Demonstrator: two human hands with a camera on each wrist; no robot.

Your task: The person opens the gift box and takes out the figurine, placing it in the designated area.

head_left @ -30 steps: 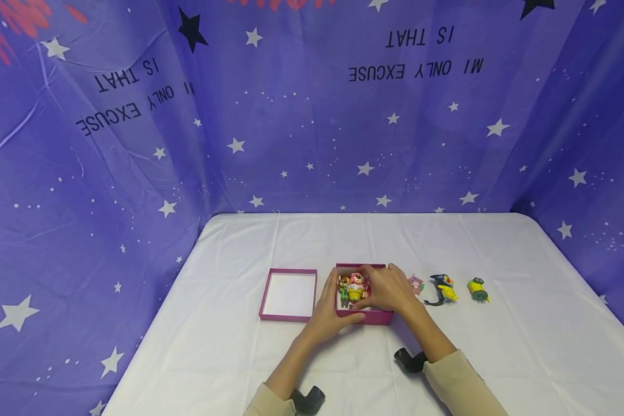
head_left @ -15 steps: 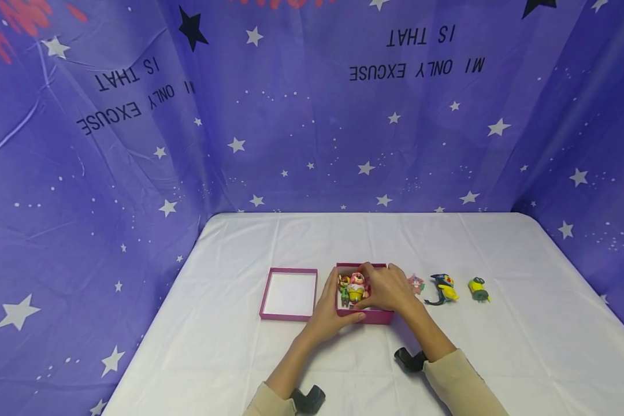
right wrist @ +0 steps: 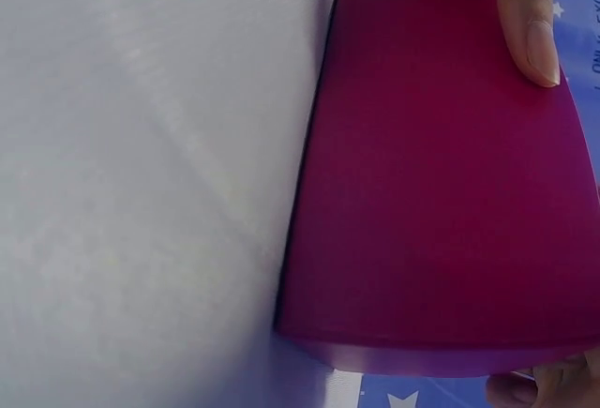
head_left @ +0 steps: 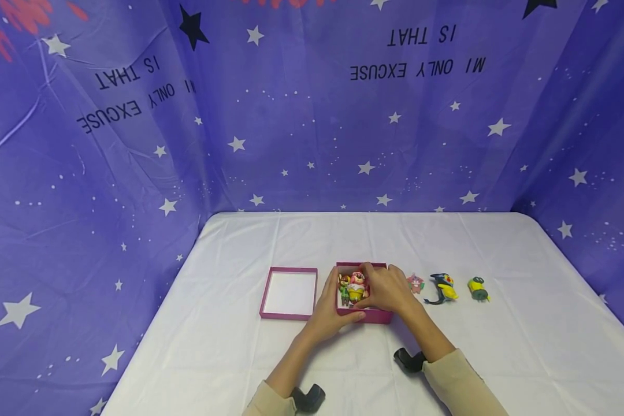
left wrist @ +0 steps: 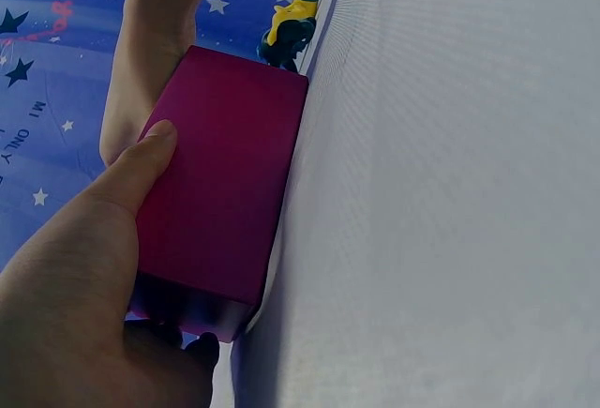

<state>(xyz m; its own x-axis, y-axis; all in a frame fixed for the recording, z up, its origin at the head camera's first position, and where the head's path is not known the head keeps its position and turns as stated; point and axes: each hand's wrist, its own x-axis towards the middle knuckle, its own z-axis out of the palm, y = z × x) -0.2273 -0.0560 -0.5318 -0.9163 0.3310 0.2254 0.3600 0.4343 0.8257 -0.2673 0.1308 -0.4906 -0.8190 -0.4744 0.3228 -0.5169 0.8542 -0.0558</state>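
Note:
A magenta box [head_left: 378, 316] sits lidless on the table, with several toy figures inside. My left hand [head_left: 325, 312] grips its left side, thumb [left wrist: 161, 141] on the front wall and fingers along the side. My right hand [head_left: 387, 287] reaches in from the right, thumb and index finger curled round a pink toy figure [head_left: 367, 286] that they mostly hide. Beside it lie a pink-headed figure [head_left: 357, 283] in yellow and a brown-headed figure [head_left: 345, 292] in green. In the right wrist view, the box front [right wrist: 431, 164] covers most of the right hand.
The magenta-rimmed lid [head_left: 289, 293] lies inside up on the left. To the right are a small pink figure [head_left: 415, 283], a dark blue and yellow figure [head_left: 444, 288] with a tail, and a yellow-green figure [head_left: 478, 289]. White cloth [head_left: 239, 358] covers the table.
Both hands keep their places on and in the box. The figures at the box's left shift very slightly; the lid and loose figures stay put.

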